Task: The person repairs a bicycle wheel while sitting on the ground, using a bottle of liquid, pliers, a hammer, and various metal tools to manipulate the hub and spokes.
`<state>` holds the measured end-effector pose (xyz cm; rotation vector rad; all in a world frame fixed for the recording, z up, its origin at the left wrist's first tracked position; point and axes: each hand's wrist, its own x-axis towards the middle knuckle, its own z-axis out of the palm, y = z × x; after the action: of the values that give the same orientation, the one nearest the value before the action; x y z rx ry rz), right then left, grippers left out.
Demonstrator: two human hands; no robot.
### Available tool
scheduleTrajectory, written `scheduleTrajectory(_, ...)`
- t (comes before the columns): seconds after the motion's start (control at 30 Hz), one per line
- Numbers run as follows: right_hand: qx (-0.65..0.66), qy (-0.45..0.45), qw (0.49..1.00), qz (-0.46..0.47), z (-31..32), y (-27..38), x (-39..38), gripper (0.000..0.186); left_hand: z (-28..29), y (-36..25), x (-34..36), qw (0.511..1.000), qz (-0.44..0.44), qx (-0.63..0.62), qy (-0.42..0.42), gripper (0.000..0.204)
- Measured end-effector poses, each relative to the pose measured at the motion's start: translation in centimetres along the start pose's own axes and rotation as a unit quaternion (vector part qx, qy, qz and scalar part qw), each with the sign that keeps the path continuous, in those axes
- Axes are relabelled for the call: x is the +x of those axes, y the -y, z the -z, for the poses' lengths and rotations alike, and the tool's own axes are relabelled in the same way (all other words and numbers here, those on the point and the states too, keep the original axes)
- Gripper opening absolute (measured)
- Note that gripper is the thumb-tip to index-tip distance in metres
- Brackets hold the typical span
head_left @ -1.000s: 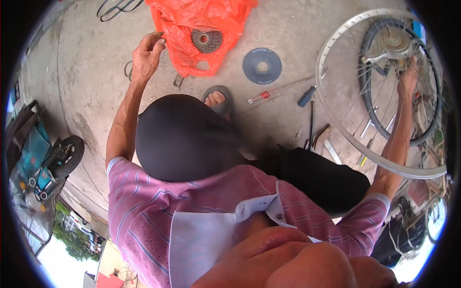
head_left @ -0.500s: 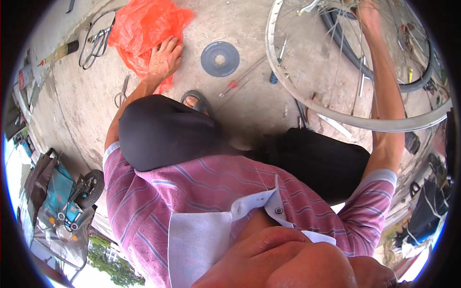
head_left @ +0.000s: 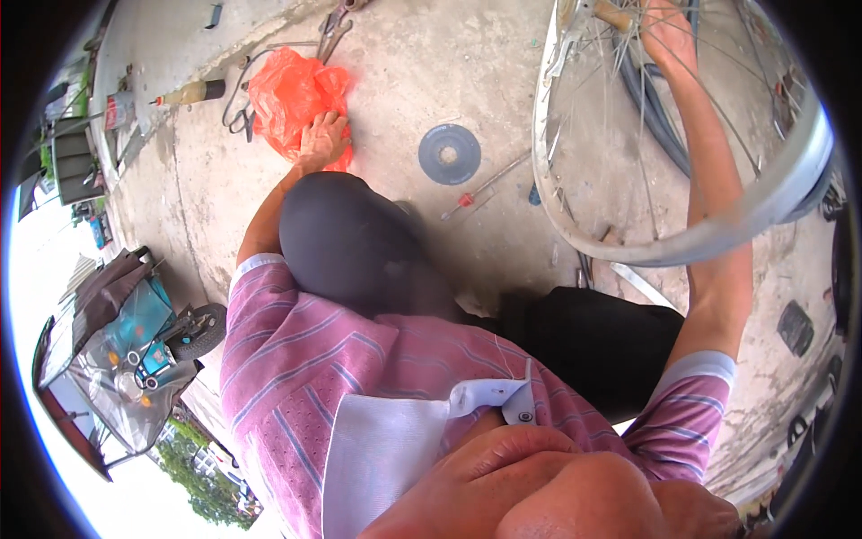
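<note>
While the left hand (head_left: 324,141) is lying bent-fingered over the red plastic bag (head_left: 289,101) on the concrete floor (head_left: 386,90) — pinching or not, can't tell — the right hand (head_left: 669,38) is showing beyond the bicycle wheel (head_left: 655,253), grip unclear; a grey disc (head_left: 449,172) is lying between.

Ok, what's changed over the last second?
The left hand moved from the edge of the orange-red plastic bag onto it; the bag is now bunched, the sprocket cassette out of sight. The right hand stays at the bicycle wheel; the flat blue-grey disc lies as before.
</note>
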<state>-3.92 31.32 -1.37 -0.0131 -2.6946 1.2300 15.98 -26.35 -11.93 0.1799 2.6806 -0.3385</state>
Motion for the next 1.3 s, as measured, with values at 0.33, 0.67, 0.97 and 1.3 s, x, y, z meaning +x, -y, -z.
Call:
scheduleTrajectory(0.33,-0.053,0.023,0.998,-0.006,-2.9,1.4,1.9,0.059,12.4,4.9,-5.8,0.978,-0.025,-0.207,-0.002,0.033)
scheduleTrajectory(0.67,-0.105,0.051,0.993,-0.005,-3.1,-0.6,3.4,0.063,5.6,16.8,-7.0,0.799,0.423,-0.392,-0.169,0.048)
scheduleTrajectory(0.97,-0.051,0.035,0.973,-0.223,-0.9,-3.7,5.1,0.071,-4.2,37.0,0.5,0.584,0.532,-0.541,-0.287,0.062)
scheduleTrajectory(1.3,-0.115,-0.028,0.979,-0.164,0.9,-5.4,3.8,0.062,-11.8,54.3,11.0,0.524,0.544,-0.558,-0.345,0.054)
